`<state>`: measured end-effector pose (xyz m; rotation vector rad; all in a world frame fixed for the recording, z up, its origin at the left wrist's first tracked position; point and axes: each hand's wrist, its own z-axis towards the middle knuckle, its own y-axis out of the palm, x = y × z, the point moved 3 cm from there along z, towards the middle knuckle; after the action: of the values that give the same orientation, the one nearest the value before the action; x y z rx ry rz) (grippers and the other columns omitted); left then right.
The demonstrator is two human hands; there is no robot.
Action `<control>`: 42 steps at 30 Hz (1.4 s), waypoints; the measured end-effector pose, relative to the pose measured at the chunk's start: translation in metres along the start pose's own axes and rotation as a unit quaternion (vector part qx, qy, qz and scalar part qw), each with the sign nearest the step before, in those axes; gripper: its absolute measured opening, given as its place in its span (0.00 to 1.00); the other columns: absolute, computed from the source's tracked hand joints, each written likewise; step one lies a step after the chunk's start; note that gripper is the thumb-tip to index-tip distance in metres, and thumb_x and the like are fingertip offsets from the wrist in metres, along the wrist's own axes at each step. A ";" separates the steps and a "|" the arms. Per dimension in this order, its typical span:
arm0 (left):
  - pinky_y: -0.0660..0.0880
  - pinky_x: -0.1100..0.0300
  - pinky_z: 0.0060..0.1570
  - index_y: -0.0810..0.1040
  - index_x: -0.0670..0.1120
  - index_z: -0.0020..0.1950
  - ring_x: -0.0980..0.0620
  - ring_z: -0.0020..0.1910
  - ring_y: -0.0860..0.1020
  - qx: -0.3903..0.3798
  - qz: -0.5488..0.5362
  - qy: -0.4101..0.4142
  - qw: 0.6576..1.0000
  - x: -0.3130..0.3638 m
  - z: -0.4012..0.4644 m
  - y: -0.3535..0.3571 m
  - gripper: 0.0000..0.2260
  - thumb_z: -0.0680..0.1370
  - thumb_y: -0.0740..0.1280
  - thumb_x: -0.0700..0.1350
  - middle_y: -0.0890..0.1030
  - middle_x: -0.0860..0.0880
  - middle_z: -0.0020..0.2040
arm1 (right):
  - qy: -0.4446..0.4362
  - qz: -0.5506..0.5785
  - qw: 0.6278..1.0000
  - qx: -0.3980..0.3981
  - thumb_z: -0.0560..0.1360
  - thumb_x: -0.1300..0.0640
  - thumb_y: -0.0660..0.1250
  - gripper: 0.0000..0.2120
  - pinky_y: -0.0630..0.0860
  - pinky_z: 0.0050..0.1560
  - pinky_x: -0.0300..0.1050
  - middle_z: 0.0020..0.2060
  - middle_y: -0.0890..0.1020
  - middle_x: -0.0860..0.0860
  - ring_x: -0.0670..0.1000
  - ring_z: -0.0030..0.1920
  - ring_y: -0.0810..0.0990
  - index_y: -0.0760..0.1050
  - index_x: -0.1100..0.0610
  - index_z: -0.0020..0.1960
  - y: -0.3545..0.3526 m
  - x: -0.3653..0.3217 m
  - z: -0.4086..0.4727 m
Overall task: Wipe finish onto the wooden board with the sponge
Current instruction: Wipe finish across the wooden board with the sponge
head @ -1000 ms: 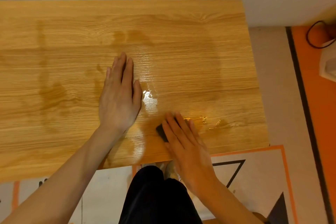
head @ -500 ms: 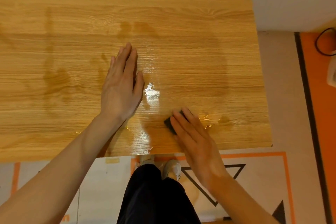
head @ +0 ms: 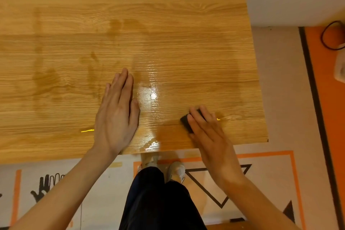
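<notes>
Rightward now, my right hand point(head: 206, 132) has slid the sponge point(head: 186, 120), fingers flat on it. Dry board point(head: 214, 46) lies beyond; left hand point(head: 116, 115) rests flat.

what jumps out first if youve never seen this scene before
The big light wooden board fills the view, with a glossy wet patch of finish shining near its front centre. The left hand lies flat on the board beside that patch, while the right hand presses a small dark sponge onto the wood near the front right.
</notes>
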<state>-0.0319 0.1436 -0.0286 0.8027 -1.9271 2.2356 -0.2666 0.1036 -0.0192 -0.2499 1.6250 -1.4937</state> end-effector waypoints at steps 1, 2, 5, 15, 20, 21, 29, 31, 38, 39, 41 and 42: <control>0.48 0.54 0.81 0.61 0.38 0.80 0.49 0.82 0.54 -0.001 0.003 0.000 1.000 0.000 0.000 0.000 0.24 0.85 0.53 0.45 0.59 0.45 0.82 | -0.005 -0.001 1.000 -0.006 0.78 0.65 0.63 0.23 0.54 0.77 0.54 0.71 0.70 0.56 0.56 0.75 0.60 0.66 0.61 0.72 -0.003 0.006 0.008; 0.49 0.53 0.81 0.61 0.38 0.80 0.49 0.82 0.54 -0.002 0.004 0.000 1.000 0.001 -0.001 0.001 0.24 0.85 0.53 0.45 0.59 0.45 0.82 | 0.002 0.003 1.000 -0.004 0.77 0.67 0.65 0.24 0.55 0.77 0.54 0.71 0.70 0.56 0.56 0.75 0.61 0.67 0.61 0.72 -0.006 0.013 0.024; 0.51 0.50 0.81 0.60 0.38 0.80 0.49 0.82 0.54 -0.001 0.003 -0.002 1.000 0.001 -0.001 0.001 0.24 0.85 0.53 0.45 0.58 0.45 0.82 | 0.076 0.021 0.996 0.040 0.81 0.63 0.61 0.21 0.47 0.78 0.43 0.73 0.67 0.57 0.55 0.76 0.59 0.65 0.62 0.73 -0.017 0.040 0.089; 0.50 0.52 0.81 0.59 0.38 0.81 0.49 0.82 0.53 -0.002 0.015 0.000 1.000 0.000 -0.002 0.001 0.25 0.85 0.52 0.47 0.58 0.45 0.82 | 0.039 -0.041 0.998 -0.007 0.80 0.65 0.63 0.25 0.55 0.77 0.55 0.75 0.64 0.57 0.56 0.77 0.56 0.62 0.61 0.75 -0.018 0.033 -0.014; 0.48 0.54 0.81 0.59 0.39 0.81 0.50 0.82 0.53 -0.005 0.018 -0.004 1.000 0.001 0.000 0.000 0.25 0.85 0.52 0.47 0.58 0.45 0.82 | 0.128 -0.007 0.991 0.045 0.83 0.59 0.56 0.21 0.49 0.78 0.49 0.75 0.64 0.56 0.54 0.77 0.55 0.62 0.62 0.75 -0.040 0.081 0.087; 0.48 0.55 0.81 0.59 0.40 0.81 0.50 0.82 0.53 -0.005 0.018 -0.005 1.000 0.001 0.000 0.000 0.25 0.85 0.52 0.48 0.58 0.46 0.82 | 0.137 -0.006 0.989 0.054 0.84 0.59 0.55 0.21 0.48 0.78 0.48 0.75 0.63 0.56 0.53 0.77 0.55 0.61 0.62 0.76 -0.042 0.088 0.096; 0.47 0.59 0.80 0.60 0.40 0.81 0.49 0.82 0.55 0.006 0.018 -0.004 1.000 0.002 0.000 -0.001 0.25 0.84 0.53 0.47 0.59 0.45 0.82 | 0.145 0.009 0.989 0.041 0.83 0.53 0.53 0.23 0.57 0.76 0.56 0.75 0.63 0.53 0.52 0.78 0.55 0.62 0.61 0.75 -0.048 0.071 -0.033; 0.46 0.59 0.80 0.60 0.40 0.81 0.50 0.82 0.54 0.004 0.017 -0.005 1.000 0.002 0.000 -0.001 0.25 0.84 0.53 0.47 0.59 0.46 0.82 | 0.140 -0.006 0.989 0.052 0.82 0.55 0.55 0.22 0.54 0.77 0.55 0.74 0.65 0.55 0.55 0.77 0.56 0.64 0.62 0.74 -0.056 0.086 -0.006; 0.50 0.53 0.81 0.61 0.41 0.81 0.51 0.82 0.54 0.009 0.007 -0.008 1.000 0.001 -0.001 -0.002 0.25 0.84 0.54 0.47 0.59 0.47 0.82 | 0.236 0.028 0.965 0.111 0.84 0.59 0.53 0.22 0.54 0.77 0.55 0.77 0.60 0.53 0.53 0.78 0.52 0.59 0.59 0.77 -0.057 0.102 0.017; 0.51 0.53 0.81 0.61 0.41 0.81 0.51 0.82 0.54 0.008 0.008 -0.007 1.000 0.000 0.000 -0.001 0.25 0.84 0.54 0.47 0.59 0.47 0.82 | 0.256 0.032 0.957 0.131 0.84 0.59 0.54 0.21 0.54 0.77 0.55 0.76 0.61 0.54 0.54 0.78 0.53 0.59 0.60 0.77 -0.054 0.095 0.007; 0.51 0.52 0.81 0.61 0.40 0.80 0.49 0.82 0.55 0.009 0.010 -0.005 1.000 0.000 0.000 -0.001 0.25 0.84 0.54 0.47 0.59 0.46 0.82 | 0.243 -0.005 0.955 0.172 0.83 0.63 0.57 0.21 0.57 0.76 0.57 0.74 0.65 0.58 0.58 0.77 0.57 0.62 0.64 0.75 -0.039 0.073 0.000; 0.51 0.51 0.81 0.61 0.40 0.80 0.49 0.82 0.55 0.008 0.010 -0.004 1.000 -0.001 0.000 0.000 0.25 0.84 0.54 0.47 0.59 0.46 0.82 | 0.230 -0.043 0.956 0.179 0.81 0.65 0.60 0.22 0.59 0.75 0.58 0.73 0.66 0.60 0.60 0.76 0.59 0.63 0.66 0.74 -0.029 0.056 0.001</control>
<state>-0.0311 0.1436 -0.0286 0.7987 -1.9315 2.2670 -0.3108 0.0581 -0.0194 0.2519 1.6652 -1.9859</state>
